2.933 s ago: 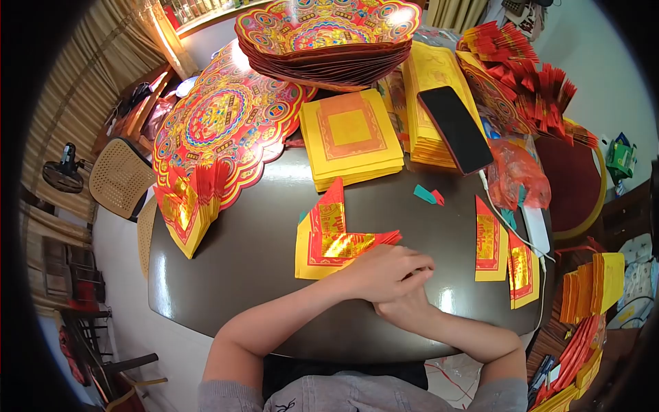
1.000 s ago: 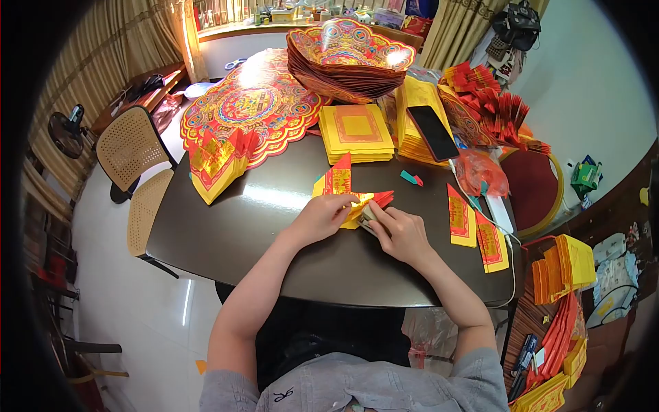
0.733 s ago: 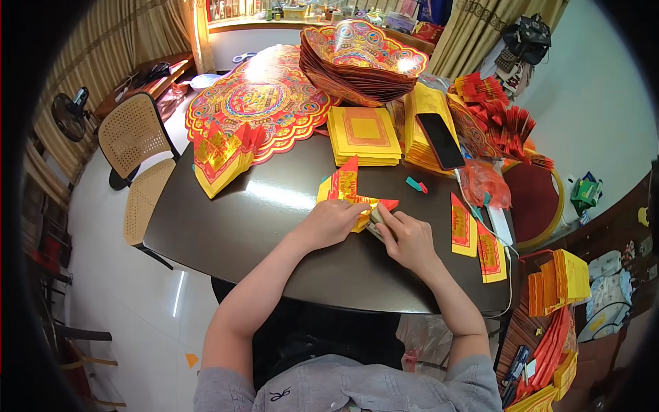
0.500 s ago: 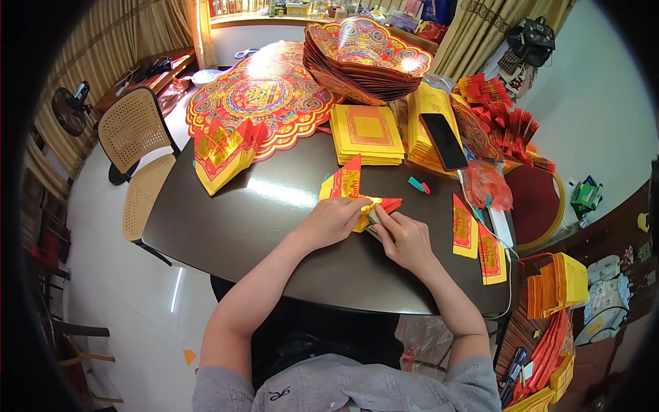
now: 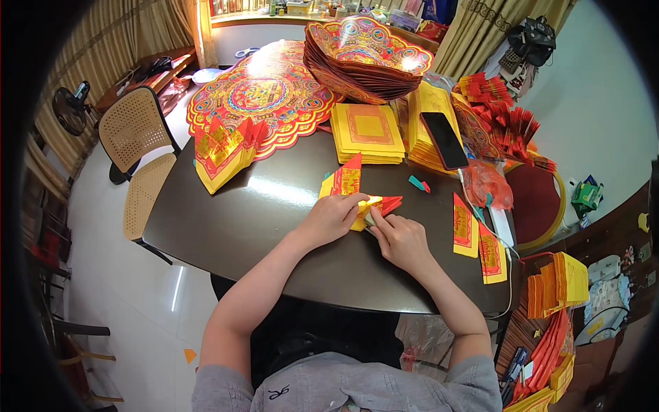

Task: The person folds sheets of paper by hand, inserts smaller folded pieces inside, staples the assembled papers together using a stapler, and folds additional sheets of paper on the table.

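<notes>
Dark and glossy, our table (image 5: 206, 226) stands in a curtained room, a cane-backed chair (image 5: 134, 130) to its left. At the far side we have nested scalloped paper bowls (image 5: 364, 51), the topmost showing its printed inside, beside a flat scalloped sheet (image 5: 257, 93). A crumpled red plastic bag (image 5: 487, 185) lies near the right edge; we cannot tell its contents.

Nearer the middle, the folded joss paper (image 5: 350, 180), yellow, red and gold with pointed tips, lies on the table under our hands. Our left hand (image 5: 333, 216) rests on it, fingers bent and close together, the forefinger reaching across; its thumb is hard to make out, so we cannot tell whether it pinches or only presses. Our right hand (image 5: 405, 237) has its forefinger on the paper and its thumb slightly apart below, a pale edge (image 5: 369, 221) between them; we cannot tell how firmly they grip.

Behind sit a square yellow paper stack (image 5: 367, 130) and a taller yellow pile (image 5: 422, 103) carrying a phone (image 5: 444, 141).
</notes>
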The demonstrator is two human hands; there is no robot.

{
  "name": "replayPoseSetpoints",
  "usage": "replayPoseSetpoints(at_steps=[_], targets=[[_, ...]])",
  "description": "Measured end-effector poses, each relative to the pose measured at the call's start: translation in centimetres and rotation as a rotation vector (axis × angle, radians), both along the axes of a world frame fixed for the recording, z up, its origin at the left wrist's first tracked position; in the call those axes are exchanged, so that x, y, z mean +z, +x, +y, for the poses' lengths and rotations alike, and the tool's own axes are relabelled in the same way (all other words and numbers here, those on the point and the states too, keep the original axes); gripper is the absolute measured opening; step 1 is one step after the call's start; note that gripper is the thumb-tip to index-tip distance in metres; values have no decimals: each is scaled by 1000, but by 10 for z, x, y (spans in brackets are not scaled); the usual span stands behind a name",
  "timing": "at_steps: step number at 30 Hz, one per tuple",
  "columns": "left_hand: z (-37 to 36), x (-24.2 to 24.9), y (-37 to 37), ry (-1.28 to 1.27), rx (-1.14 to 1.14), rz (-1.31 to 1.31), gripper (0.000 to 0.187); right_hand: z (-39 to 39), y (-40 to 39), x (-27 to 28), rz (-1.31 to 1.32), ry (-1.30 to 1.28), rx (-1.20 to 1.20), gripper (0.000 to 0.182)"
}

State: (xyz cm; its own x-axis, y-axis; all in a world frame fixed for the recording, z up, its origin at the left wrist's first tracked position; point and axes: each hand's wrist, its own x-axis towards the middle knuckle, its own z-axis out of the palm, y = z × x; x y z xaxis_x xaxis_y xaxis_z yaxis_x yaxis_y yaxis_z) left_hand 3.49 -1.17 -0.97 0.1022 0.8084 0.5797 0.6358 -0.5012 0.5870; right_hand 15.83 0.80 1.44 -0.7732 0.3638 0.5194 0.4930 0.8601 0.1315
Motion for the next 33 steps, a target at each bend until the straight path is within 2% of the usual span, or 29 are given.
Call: replayPoseSetpoints(at_steps=[8, 12, 15, 16, 17, 22, 28, 33], targets=[[-2, 5, -6, -112, 7, -20, 12, -2, -7, -4, 4, 39, -14, 20], [8, 7, -1, 148, -122, -190, 15, -5, -11, -6, -10, -9, -46, 15], [17, 25, 16, 83, -221, -173, 14, -6, -12, -6, 9, -15, -1, 13], [22, 28, 24, 5, -317, -165, 13, -6, -11, -6, 14, -17, 22, 11], [24, 30, 28, -72, -415, -159, 12, -6, -10, -6, 16, -17, 43, 10], [24, 28, 35, -261, -593, -110, 14, -10, -14, -13, 104, 26, 135, 11], [9, 17, 29, -382, -607, -131, 16, -32, -16, -7, -4, -74, 58, 11], [-11, 16, 26, -347, -576, -6, 16, -50, -18, -5, -80, -181, 32, 10]])
